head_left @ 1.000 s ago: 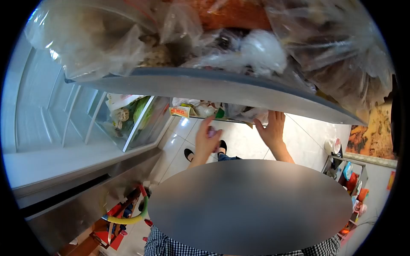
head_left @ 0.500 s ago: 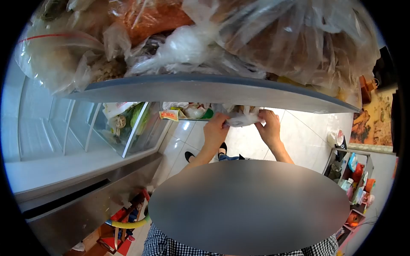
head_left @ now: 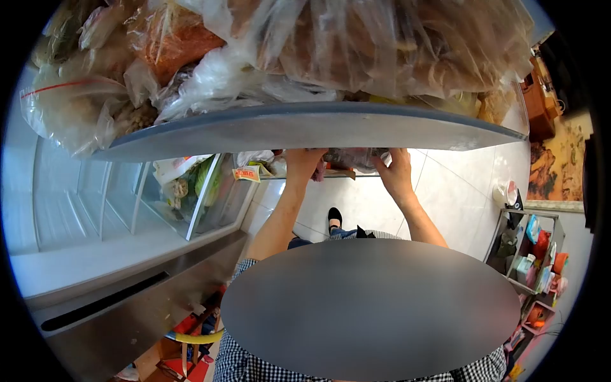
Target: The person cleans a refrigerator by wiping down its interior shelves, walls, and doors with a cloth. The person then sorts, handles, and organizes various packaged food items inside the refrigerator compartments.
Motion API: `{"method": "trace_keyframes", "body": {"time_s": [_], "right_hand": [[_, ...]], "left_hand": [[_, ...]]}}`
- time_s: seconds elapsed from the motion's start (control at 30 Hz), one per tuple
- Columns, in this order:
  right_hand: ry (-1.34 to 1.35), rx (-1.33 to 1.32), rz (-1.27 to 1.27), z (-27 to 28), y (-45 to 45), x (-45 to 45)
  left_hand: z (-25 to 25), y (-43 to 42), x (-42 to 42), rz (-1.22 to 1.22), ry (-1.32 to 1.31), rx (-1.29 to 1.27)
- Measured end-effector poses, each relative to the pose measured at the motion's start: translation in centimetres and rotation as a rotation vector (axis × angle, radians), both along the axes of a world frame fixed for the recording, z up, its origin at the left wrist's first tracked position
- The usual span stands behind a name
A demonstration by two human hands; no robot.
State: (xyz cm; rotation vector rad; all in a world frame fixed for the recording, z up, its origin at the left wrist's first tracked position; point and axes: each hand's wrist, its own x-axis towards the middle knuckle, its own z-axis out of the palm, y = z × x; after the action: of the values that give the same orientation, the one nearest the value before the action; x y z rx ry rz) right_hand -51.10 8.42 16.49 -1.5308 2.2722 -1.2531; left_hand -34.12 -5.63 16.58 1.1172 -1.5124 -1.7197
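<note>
Just below the front edge of the refrigerator shelf point(head_left: 318, 127), a clear plastic bag point(head_left: 356, 159) with dark contents spans the gap between my hands. My left hand point(head_left: 304, 164) is closed at the bag's left end, its fingertips partly covered by the shelf edge. At the right end my right hand point(head_left: 396, 170) grips the bag between thumb and fingers. What is inside the bag cannot be made out. Beside my left hand, a lower compartment holds several wrapped foods and an orange-and-yellow packet point(head_left: 247, 173).
Several filled plastic bags point(head_left: 356, 51) crowd the shelf above. A clear drawer point(head_left: 203, 197) at left contains greens. The refrigerator door point(head_left: 127, 318) stands open at lower left. A storage rack point(head_left: 528, 248) holds goods at right, over a tiled floor point(head_left: 363, 204).
Both hands have moved forward and up with the bag, partly under the shelf edge. The view has shifted slightly, and only one shoe shows now.
</note>
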Motion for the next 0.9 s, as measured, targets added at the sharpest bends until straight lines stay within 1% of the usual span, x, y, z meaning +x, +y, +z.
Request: {"method": "trace_keyframes", "body": {"time_s": [0.03,0.13,0.23,0.33,0.43,0.47,0.57,0.6,0.7,0.73,0.83,0.9], "right_hand": [[-0.01,0.0,-0.02,0.0,0.1,0.1],[-0.22,-0.07,-0.099,-0.3,0.0,0.6],[-0.364,-0.07,-0.087,-0.4,0.4,0.4],[-0.249,-0.015,0.011,-3.6,1.7,-0.5],[-0.146,0.009,0.084,-2.9,2.3,-0.2],[-0.184,0.044,0.086,-2.8,2.5,-0.6],[-0.277,0.18,0.1,-1.6,2.5,-1.2],[-0.369,0.155,0.107,-1.2,2.3,-1.3],[-0.653,0.084,0.119,0.7,1.6,-0.7],[-0.64,0.015,0.103,2.0,1.0,-0.3],[-0.398,0.064,0.066,1.4,-0.9,-0.2],[-0.031,0.109,0.08,0.5,-2.3,-0.7]], "left_hand": [[0.9,0.0,-0.1,-0.014,0.01,0.018],[1.8,0.3,-0.3,-0.016,-0.033,0.163],[1.2,1.2,0.9,-0.039,-0.076,-0.198],[-2.4,2.7,3.7,-0.143,-0.113,-0.15],[-3.2,3.7,4.9,-0.266,-0.064,-0.475],[-2.0,4.1,4.9,-0.314,-0.178,-0.402],[-1.2,4.7,4.2,-0.333,-0.133,-0.676],[-1.7,4.7,4.3,-0.368,-0.17,-0.767],[-2.4,5.2,4.9,-0.367,-0.255,-0.804],[-2.5,5.4,4.9,-0.358,-0.274,-0.805],[-2.3,5.9,4.6,-0.338,-0.333,-0.805],[-2.0,6.0,4.2,-0.326,-0.38,-0.805]]}}
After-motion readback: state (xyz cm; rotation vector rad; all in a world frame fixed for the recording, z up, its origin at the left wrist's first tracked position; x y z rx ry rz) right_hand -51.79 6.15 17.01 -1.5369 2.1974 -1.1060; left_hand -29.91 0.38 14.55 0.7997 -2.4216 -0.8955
